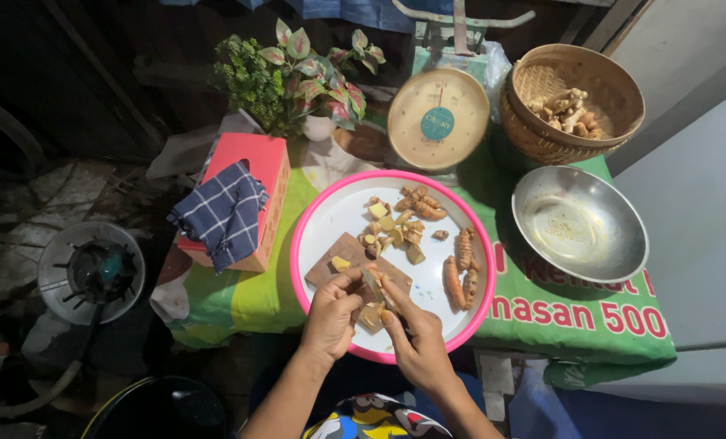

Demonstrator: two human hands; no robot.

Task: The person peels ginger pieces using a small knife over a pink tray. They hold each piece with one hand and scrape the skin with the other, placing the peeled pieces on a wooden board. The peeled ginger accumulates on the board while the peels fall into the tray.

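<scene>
Left hand [333, 313] pinches a root piece [370, 315] on the board [342, 254]. Right hand [416, 341], just beside, grips a knife [372, 286] angled away over it.

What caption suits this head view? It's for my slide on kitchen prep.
Two hands, left hand and right hand, cut roots on a wooden board in a pink-rimmed tray.
</scene>
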